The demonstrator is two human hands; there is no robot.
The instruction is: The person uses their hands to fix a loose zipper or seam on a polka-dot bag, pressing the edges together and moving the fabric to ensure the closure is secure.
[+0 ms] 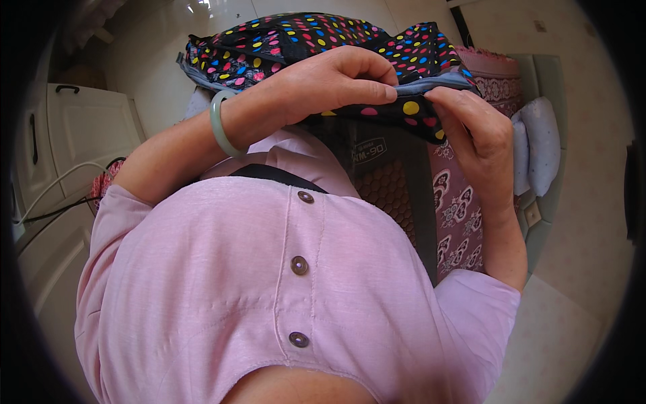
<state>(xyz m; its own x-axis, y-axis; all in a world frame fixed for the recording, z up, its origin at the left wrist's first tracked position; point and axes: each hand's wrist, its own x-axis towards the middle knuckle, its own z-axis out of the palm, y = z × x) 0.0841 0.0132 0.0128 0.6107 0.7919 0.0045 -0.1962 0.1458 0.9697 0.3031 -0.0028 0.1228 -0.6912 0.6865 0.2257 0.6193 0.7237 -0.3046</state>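
A black cloth item (316, 34) with many-coloured polka dots spreads out in front of me, its shiny folds bunched up. Along its near edge runs a grey-blue band (431, 85). My left hand (330, 81), with a pale green bangle (221, 124) at the wrist, pinches this band between thumb and curled fingers. A short way to the right, my right hand (476, 124) grips the same edge with thumb and forefinger. Part of the band lies hidden behind my left hand and forearm. What kind of item the cloth is, I cannot tell.
Below the cloth is a dark panel (424, 202) beside a brown honeycomb-patterned surface (387, 192). A pink patterned cover (461, 222) and pale cushions (542, 145) are at the right. White cabinets (94, 118) and a cable (57, 182) stand at the left.
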